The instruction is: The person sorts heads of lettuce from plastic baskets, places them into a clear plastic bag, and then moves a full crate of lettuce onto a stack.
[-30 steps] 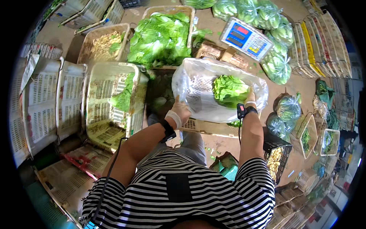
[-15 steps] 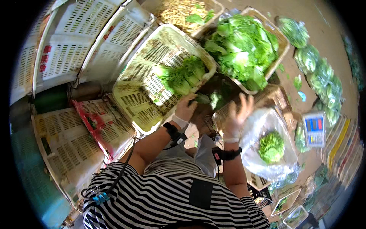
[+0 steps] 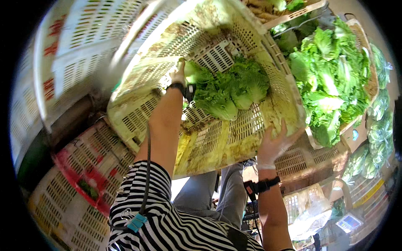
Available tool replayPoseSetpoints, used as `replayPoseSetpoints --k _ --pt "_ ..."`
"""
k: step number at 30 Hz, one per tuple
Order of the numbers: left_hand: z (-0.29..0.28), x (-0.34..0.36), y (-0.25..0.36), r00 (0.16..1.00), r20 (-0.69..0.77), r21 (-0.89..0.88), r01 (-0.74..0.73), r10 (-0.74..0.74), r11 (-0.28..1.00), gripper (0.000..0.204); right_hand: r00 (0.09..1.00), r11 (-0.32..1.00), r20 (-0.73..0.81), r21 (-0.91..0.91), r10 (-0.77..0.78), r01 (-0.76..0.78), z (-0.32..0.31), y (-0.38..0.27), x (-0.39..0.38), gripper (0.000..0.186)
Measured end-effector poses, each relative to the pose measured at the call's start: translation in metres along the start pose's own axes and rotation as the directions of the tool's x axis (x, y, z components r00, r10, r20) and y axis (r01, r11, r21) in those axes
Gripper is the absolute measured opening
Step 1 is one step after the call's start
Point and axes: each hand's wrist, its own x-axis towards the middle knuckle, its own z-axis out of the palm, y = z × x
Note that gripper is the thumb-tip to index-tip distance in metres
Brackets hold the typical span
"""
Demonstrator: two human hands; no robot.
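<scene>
Striped shirt [image 3: 184, 232] along bottom of frame, blue binder clip [image 3: 137, 223] with black cable [image 3: 147, 175] on it at lower left of centre. Grey trouser legs [image 3: 197, 195] above the shirt, bottom centre. Forearms come up from below, a black wristband [image 3: 263, 186] at lower right of centre on the right one, another dark band on the left wrist.

Right hand [image 3: 272, 147], right of centre: thin see-through glove, grip spread, fingers fanned, nothing held. Overlaps lower right wall of the big yellowish basket [image 3: 209, 150]; contact unclear.

Left hand [image 3: 178, 75], gloved, upper centre, inside that basket, at left end of the lettuce heads [image 3: 234, 94]. Thumb side up; fingers partly hidden, can't tell if grip is pinching a head or just beside it. Lettuce heads lie side by side on basket floor, upper centre of frame, leafy ends to the right. Basket is slatted, brown-stained, tilted in view.

Red-edged crate [image 3: 100, 167] at lower left. Lower right: clear plastic bag [image 3: 313, 215], blue-faced scale [image 3: 349, 223] beyond it. Loose lettuce pile [image 3: 331, 83] fills a basket at upper right; bagged greens [image 3: 380, 111] by right edge. White crates [image 3: 92, 37] with red marks, upper left, blurred. Brownish pieces [image 3: 258, 11] at top, right of centre.
</scene>
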Motion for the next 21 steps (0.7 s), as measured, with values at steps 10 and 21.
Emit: replayPoseSetpoints --k 10,21 --pt "-0.012 -0.021 -0.001 0.886 0.072 -0.045 -0.455 0.457 0.889 0.063 0.999 0.998 0.009 -0.047 -0.036 0.037 0.004 0.009 0.003 0.035" --pt "-0.133 -0.348 0.039 0.309 0.291 -0.954 0.159 0.905 0.253 0.067 0.959 0.975 0.18 -0.006 -0.219 0.223 -0.03 0.049 0.008 0.035"
